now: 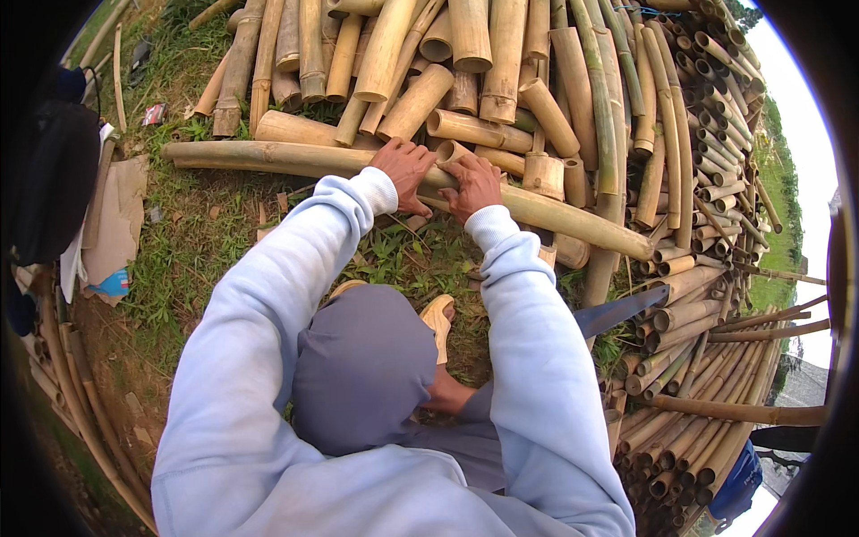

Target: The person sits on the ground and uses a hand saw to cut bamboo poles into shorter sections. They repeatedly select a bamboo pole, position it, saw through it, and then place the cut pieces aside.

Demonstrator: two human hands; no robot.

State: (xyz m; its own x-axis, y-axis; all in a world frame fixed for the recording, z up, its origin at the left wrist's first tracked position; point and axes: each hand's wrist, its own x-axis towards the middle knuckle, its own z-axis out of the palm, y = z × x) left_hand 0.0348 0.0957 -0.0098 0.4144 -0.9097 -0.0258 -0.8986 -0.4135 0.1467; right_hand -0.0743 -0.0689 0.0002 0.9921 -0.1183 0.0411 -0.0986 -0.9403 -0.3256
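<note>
A long, thick bamboo pole (573, 215) lies crosswise in front of my knees, its left part farther away than its right end. My left hand (405, 174) grips it near the middle, fingers over the far side and thumb on the near side. Close beside it, my right hand (472, 185) is also closed around the pole, with the fingers bent over its top. Short cut bamboo pieces (544, 175) stand and lie just beyond the hands. To the right of my right forearm shows the blade of a saw (622, 311); its handle is hidden.
A heap of cut bamboo (416, 98) fills the far side. Stacked bamboo poles (689, 385) with round open ends line the right. Cardboard (118, 215) lies on the grass at left, near long thin poles (94, 403). My sandalled foot (438, 327) is below the pole.
</note>
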